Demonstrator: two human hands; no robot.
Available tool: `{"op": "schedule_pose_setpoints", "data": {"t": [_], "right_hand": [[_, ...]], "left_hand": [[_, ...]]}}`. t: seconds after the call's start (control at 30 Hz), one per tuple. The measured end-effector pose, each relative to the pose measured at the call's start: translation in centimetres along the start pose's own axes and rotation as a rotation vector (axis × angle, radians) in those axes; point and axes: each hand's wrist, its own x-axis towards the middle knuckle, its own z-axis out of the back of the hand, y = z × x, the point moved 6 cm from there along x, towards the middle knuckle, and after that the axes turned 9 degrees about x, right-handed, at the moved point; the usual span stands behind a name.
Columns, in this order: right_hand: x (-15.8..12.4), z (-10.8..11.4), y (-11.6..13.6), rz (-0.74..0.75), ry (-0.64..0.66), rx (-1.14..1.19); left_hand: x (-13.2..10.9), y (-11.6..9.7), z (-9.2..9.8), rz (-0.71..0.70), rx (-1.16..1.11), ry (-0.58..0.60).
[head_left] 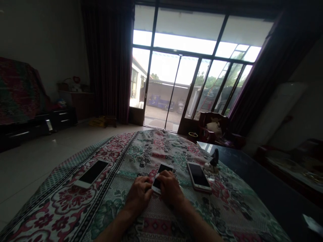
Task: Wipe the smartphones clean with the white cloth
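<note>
**Bare left hand [137, 196] and right hand [170, 188] found closed on central white smartphone [163, 169]**

The central white smartphone lies on the cloth between the two hands, black screen upward, its long axis running away from the wearer at a slight slant. The left hand's fingers [145, 185] are curled against its left side. The right hand's fingers [164, 178] are bent over the right part of the screen. Both hands are grasping the phone, and neither is released. A small pale patch shows at the fingertips on the screen; it is too small to identify.

All items rest on a red, green and cream floral fabric cloth [75, 201]. A second white smartphone with a black screen [92, 173] lies well to the left. A rose-gold smartphone with a dark screen [199, 177] lies near the right hand. Just beyond it stands a small dark figurine on a clear glass base [214, 159].

A dark glossy tabletop [252, 178] shows past the cloth's right edge. Farther off are a glazed sliding door [161, 90], dark maroon curtains [108, 60], and a dark wooden armchair [214, 127].
</note>
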Motion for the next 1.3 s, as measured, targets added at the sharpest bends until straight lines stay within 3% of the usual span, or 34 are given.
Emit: {"op": "schedule_pose_setpoints", "data": {"t": [0.27,0.57,0.77,1.0,1.3], "right_hand": [[-2.4,-0.6,2.6,0.128,0.052,0.097],[-2.5,-0.4,2.3,0.153,0.031,0.180],[-3.0,0.3,1.4,0.089,-0.020,0.173],[-2.8,-0.1,2.4,0.166,0.026,0.177],[-4.3,2.1,-0.6,0.063,-0.117,0.203]], "left_hand": [[0.0,0.2,0.0,-0.005,-0.012,-0.015],[0.1,0.0,0.2,-0.015,0.022,0.006],[0.0,-0.1,0.2,0.001,0.016,0.012],[0.1,0.0,0.1,-0.036,0.036,0.025],[0.0,0.1,0.0,-0.011,-0.002,0.015]]}}
